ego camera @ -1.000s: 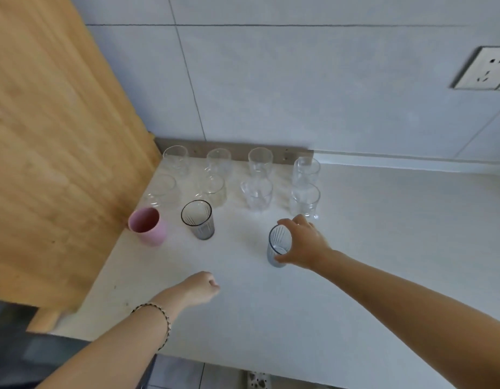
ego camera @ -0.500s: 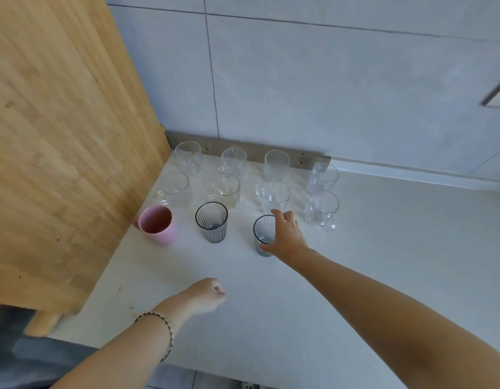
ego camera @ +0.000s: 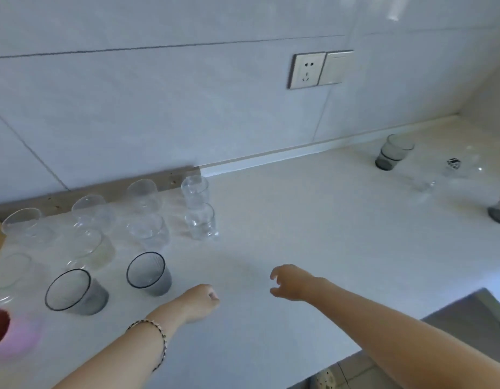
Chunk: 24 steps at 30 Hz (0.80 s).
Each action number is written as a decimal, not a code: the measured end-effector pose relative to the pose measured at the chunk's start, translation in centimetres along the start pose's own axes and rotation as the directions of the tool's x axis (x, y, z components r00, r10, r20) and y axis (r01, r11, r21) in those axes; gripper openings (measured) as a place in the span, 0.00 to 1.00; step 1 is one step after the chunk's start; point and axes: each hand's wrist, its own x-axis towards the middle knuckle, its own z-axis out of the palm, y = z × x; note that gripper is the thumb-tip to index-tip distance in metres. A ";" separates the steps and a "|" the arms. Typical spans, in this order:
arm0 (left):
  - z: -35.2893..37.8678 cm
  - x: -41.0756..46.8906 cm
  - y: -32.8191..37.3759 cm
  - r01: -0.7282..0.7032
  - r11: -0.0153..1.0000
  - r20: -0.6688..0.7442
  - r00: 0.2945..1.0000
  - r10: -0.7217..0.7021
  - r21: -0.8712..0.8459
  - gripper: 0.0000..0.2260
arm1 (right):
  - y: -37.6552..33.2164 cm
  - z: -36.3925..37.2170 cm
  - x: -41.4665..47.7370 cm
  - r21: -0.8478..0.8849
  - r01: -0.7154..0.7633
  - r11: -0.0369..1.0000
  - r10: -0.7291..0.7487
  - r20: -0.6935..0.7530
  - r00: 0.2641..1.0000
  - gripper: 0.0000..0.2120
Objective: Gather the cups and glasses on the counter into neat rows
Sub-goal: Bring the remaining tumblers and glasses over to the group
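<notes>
Several clear glasses point(ego camera: 199, 220) stand in two rows at the back left of the white counter point(ego camera: 313, 234). In front of them stand two grey ribbed glasses point(ego camera: 149, 273) point(ego camera: 74, 292) and, at the left edge, a blurred pink cup point(ego camera: 4, 335). Far right, another grey glass point(ego camera: 393, 151) stands near the wall, with clear glasses point(ego camera: 423, 183) lying blurred beside it. My left hand point(ego camera: 199, 301) is a closed fist holding nothing, resting low over the counter. My right hand point(ego camera: 292, 282) hovers empty with loosely curled fingers, right of the grey glasses.
A wall socket and switch point(ego camera: 319, 68) sit above the counter. A dark round object point(ego camera: 498, 214) is cut off at the right edge. The counter's front edge drops off at lower right by a grey surface point(ego camera: 468, 315).
My right hand has let go of the grey glass, now standing beside the other grey one, and has drawn back to the right. The view has swung right, revealing more glasses far right.
</notes>
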 end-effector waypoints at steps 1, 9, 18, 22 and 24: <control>0.3 0.8 2.1 -0.009 1.000 0.006 1.000 0.009 0.012 0.12 | 2.5 -0.6 -0.5 0.027 -0.046 0.999 0.046 -0.005 0.999 0.22; 6.1 7.2 19.9 -0.177 0.961 0.111 0.981 0.157 0.210 0.12 | 23.3 -4.2 -6.2 0.252 -0.301 0.920 0.331 -0.085 0.940 0.20; 15.2 14.2 41.8 -0.273 0.916 0.191 0.956 0.224 0.295 0.07 | 46.8 -8.0 -11.6 0.395 -0.394 0.830 0.478 -0.139 0.867 0.17; 18.6 16.4 49.3 -0.297 0.907 0.220 0.946 0.237 0.300 0.06 | 54.8 -10.3 -13.9 0.424 -0.387 0.819 0.526 -0.284 0.801 0.17; 20.0 17.3 52.0 -0.300 0.900 0.238 0.943 0.231 0.315 0.06 | 58.1 -11.3 -14.7 0.451 -0.383 0.806 0.562 -0.378 0.736 0.17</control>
